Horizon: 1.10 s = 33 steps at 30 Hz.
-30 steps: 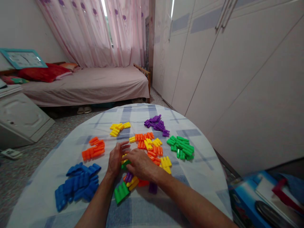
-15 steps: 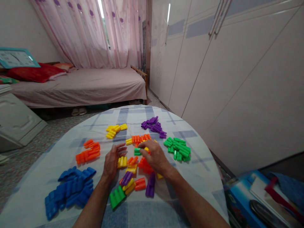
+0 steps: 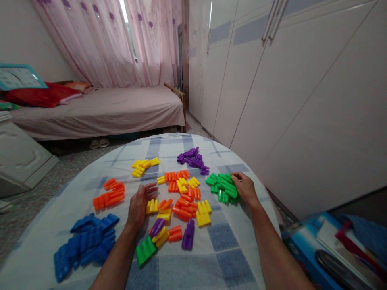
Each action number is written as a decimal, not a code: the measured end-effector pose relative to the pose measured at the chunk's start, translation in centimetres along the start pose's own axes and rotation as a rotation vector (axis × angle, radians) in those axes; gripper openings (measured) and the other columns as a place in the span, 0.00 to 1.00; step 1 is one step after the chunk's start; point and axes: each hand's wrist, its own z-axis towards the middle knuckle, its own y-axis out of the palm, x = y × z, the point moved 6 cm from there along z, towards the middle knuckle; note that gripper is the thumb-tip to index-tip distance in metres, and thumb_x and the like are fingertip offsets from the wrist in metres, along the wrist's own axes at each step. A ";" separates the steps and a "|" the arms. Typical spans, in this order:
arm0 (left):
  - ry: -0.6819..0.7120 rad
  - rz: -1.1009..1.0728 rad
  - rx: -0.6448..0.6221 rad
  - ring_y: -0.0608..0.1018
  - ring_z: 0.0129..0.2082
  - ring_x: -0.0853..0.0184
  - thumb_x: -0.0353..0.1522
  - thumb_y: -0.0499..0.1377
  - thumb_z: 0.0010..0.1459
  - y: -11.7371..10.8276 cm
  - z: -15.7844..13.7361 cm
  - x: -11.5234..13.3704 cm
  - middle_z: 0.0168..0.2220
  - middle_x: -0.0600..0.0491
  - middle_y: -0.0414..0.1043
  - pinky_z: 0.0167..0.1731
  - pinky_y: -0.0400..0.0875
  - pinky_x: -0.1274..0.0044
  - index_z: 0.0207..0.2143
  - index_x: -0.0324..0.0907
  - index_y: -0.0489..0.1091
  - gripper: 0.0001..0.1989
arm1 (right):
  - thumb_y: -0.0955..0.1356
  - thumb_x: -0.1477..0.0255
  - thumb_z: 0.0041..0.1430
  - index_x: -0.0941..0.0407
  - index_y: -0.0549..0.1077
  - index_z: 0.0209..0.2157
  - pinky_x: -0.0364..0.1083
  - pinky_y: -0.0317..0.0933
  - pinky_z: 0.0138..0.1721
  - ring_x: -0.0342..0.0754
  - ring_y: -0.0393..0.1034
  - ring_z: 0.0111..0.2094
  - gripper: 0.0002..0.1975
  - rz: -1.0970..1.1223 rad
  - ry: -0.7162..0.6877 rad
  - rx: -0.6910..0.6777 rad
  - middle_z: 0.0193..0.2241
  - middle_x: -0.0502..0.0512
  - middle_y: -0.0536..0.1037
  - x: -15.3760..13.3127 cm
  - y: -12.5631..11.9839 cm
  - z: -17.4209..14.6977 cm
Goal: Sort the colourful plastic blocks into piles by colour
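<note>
At the middle of the round table, my left hand (image 3: pixel 140 205) rests with its fingers apart and holds nothing. Close by its fingers lies a yellow plastic block (image 3: pixel 152 206). Over on the right, my right hand (image 3: pixel 245 188) pinches a green plastic block at the far right edge of the green pile (image 3: pixel 224 187); its fingers partly hide that block. Mixed blocks lie between the hands: orange ones (image 3: pixel 184 208), a yellow one (image 3: pixel 203 218), a purple one (image 3: pixel 188 235) and a green one (image 3: pixel 146 251). They look like joined tubes.
Sorted piles ring the mix: blue (image 3: pixel 86 241), orange (image 3: pixel 110 195), yellow (image 3: pixel 144 166) and purple (image 3: pixel 193 159). A checked cloth (image 3: pixel 229 237) covers the table. Beyond stand a bed (image 3: pixel 121 108) and white wardrobes (image 3: pixel 287 100); a blue box (image 3: pixel 314 241) is at right.
My right hand has moved right from the middle to the green pile, and the green block once under it there is gone from that spot. My left hand has stayed put.
</note>
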 end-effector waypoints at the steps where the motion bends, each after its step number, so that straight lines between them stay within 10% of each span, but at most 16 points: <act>1: 0.001 0.004 0.002 0.75 0.38 0.64 0.55 0.54 0.50 0.0 0.0 0.0 0.40 0.46 0.75 0.35 0.68 0.75 0.41 0.36 0.72 0.32 | 0.61 0.65 0.52 0.55 0.76 0.34 0.47 0.62 0.40 0.48 0.71 0.35 0.15 -0.016 -0.003 -0.008 0.34 0.54 0.79 0.0 0.2 -0.1; 11: 0.061 0.023 -0.022 0.75 0.38 0.64 0.53 0.51 0.54 0.0 0.2 -0.2 0.42 0.46 0.75 0.37 0.68 0.74 0.41 0.37 0.73 0.29 | 0.61 0.68 0.54 0.58 0.74 0.37 0.52 0.60 0.45 0.52 0.68 0.41 0.14 -0.051 -0.239 0.108 0.38 0.59 0.76 -6.2 -0.6 -2.0; 18: 0.054 0.021 -0.033 0.75 0.38 0.64 0.53 0.50 0.55 0.1 0.2 -0.1 0.38 0.46 0.75 0.36 0.68 0.75 0.40 0.37 0.73 0.29 | 0.66 0.73 0.56 0.54 0.72 0.44 0.48 0.58 0.49 0.47 0.66 0.46 0.12 0.164 -0.809 -0.611 0.42 0.54 0.75 -18.4 6.8 -12.1; 22: 0.038 0.029 -0.023 0.76 0.36 0.64 0.54 0.49 0.55 0.1 0.1 -0.1 0.37 0.46 0.75 0.36 0.68 0.73 0.41 0.37 0.72 0.30 | 0.70 0.70 0.54 0.53 0.71 0.46 0.48 0.56 0.49 0.48 0.65 0.46 0.17 0.119 -0.948 -0.769 0.43 0.53 0.75 -20.3 9.8 -16.3; 33: 0.074 0.057 -0.040 0.76 0.38 0.63 0.53 0.49 0.56 -0.1 0.3 -0.4 0.39 0.45 0.75 0.38 0.68 0.73 0.41 0.38 0.72 0.30 | 0.65 0.74 0.59 0.56 0.73 0.37 0.44 0.59 0.43 0.44 0.68 0.39 0.05 0.247 -0.504 -0.526 0.36 0.51 0.76 -16.9 9.0 -11.3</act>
